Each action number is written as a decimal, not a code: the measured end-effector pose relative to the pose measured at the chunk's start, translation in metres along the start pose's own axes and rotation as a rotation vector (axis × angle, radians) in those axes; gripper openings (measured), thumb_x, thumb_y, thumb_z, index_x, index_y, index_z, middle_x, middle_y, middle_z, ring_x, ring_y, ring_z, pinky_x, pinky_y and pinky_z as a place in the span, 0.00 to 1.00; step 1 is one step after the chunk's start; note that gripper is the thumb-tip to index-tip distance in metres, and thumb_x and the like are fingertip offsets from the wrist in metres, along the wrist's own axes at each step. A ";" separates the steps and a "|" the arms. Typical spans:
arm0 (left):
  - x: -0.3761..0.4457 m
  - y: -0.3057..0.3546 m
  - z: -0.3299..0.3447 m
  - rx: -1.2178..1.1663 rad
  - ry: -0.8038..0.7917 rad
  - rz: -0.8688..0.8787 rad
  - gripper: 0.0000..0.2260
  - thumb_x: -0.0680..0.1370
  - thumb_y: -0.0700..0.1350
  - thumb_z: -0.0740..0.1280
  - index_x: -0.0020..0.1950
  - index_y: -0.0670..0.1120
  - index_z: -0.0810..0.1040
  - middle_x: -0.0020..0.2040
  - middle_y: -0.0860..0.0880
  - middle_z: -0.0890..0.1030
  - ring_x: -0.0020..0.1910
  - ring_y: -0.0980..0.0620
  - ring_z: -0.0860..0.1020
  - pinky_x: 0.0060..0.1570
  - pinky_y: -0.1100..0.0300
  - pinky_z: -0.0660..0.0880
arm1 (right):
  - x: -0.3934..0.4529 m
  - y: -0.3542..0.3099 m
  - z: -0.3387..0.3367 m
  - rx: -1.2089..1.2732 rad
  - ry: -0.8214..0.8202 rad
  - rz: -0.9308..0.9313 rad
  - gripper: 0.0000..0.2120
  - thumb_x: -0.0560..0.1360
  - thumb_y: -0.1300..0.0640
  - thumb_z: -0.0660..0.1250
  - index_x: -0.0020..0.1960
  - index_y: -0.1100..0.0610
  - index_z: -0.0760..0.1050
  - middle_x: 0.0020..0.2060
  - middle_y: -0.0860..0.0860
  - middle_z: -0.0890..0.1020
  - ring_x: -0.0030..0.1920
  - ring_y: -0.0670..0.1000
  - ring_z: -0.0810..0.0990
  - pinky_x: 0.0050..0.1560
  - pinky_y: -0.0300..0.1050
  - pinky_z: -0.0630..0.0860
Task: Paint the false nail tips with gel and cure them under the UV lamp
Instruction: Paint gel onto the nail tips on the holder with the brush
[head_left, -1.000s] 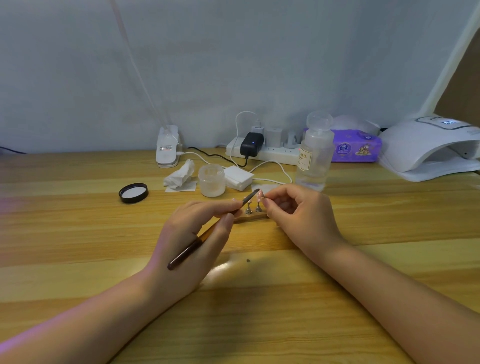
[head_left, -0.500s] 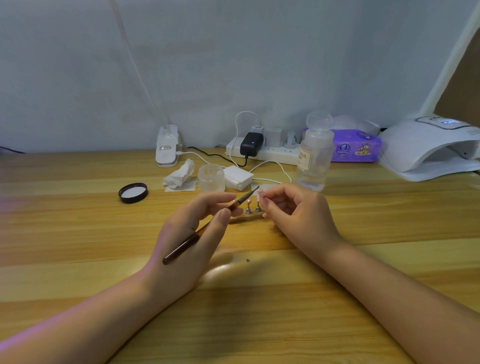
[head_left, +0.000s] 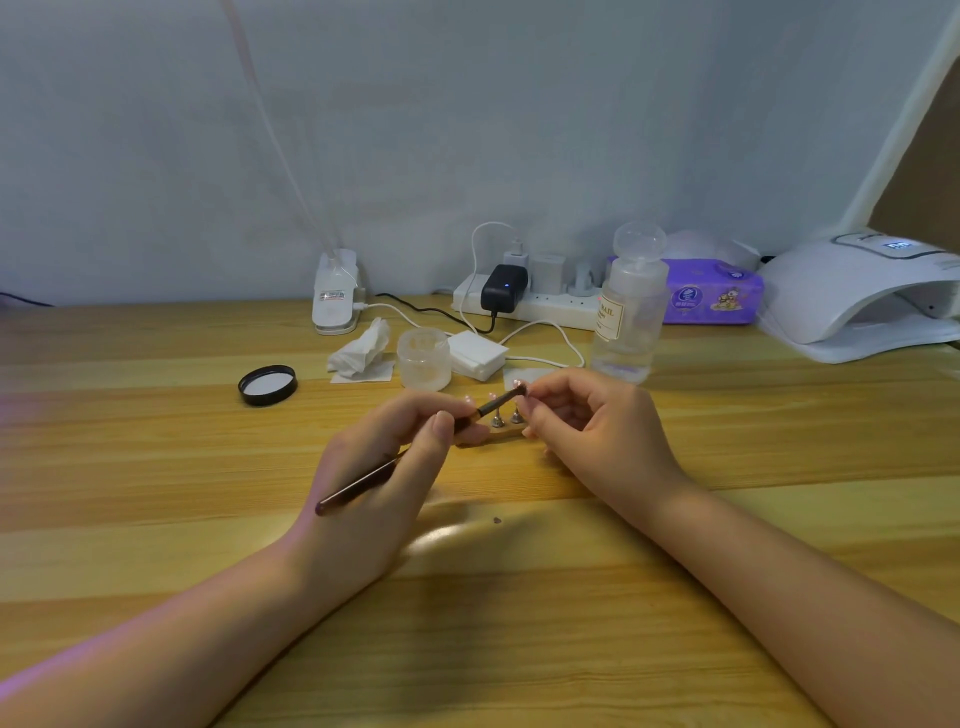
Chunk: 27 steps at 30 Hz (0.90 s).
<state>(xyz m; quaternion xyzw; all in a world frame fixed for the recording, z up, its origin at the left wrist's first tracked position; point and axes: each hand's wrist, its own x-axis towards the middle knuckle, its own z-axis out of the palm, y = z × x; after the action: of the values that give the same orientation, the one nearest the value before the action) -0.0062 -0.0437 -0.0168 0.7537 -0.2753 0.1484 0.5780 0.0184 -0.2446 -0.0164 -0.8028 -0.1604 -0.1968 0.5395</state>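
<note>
The left hand pinches a slim dark-handled gel brush between thumb and fingers, its bristle end raised and meeting the fingertips of the right hand. That right hand is curled, its thumb and forefinger closed on something very small at the brush tip, most likely a false nail tip, though it is too tiny to make out. Just below, a small wooden stand with metal pegs rests on the light wooden worktop, partly hidden between the hands.

Both hands hover with little support, so the likeliest fault is a tremor that smears gel onto the fingertips or slides the tip out of the pinch. An overloaded brush could flood the tip's edges. A dropped elbow or wrist could knock the stand over. The open frosted clear jar sits near behind the left hand, its black round lid well apart, so a careless reach could tip it. The white domed UV lamp waits at the far right; carrying a wet tip that far invites a smudge.
</note>
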 end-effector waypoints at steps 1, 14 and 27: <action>0.001 0.000 0.000 0.000 0.012 -0.004 0.11 0.78 0.52 0.61 0.54 0.51 0.80 0.48 0.56 0.86 0.53 0.56 0.82 0.55 0.60 0.76 | 0.000 0.000 0.000 0.005 -0.003 -0.001 0.08 0.74 0.62 0.70 0.45 0.49 0.80 0.37 0.50 0.84 0.38 0.48 0.83 0.37 0.39 0.80; -0.001 0.000 0.000 0.061 -0.018 0.013 0.10 0.79 0.52 0.60 0.55 0.53 0.79 0.49 0.59 0.85 0.54 0.58 0.81 0.54 0.66 0.74 | 0.001 0.002 0.000 0.060 0.005 0.017 0.08 0.74 0.62 0.70 0.45 0.49 0.80 0.35 0.51 0.84 0.37 0.49 0.83 0.35 0.40 0.80; 0.000 -0.002 -0.001 0.016 0.008 0.020 0.10 0.79 0.52 0.61 0.56 0.54 0.79 0.50 0.57 0.85 0.54 0.57 0.82 0.54 0.65 0.76 | 0.001 0.001 0.000 0.020 0.005 -0.012 0.07 0.74 0.60 0.70 0.45 0.48 0.80 0.35 0.48 0.83 0.37 0.46 0.82 0.37 0.37 0.79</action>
<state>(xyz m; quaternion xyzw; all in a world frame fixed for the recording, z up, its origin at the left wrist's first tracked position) -0.0049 -0.0419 -0.0184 0.7550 -0.2792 0.1597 0.5714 0.0193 -0.2446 -0.0168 -0.7958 -0.1658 -0.2004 0.5469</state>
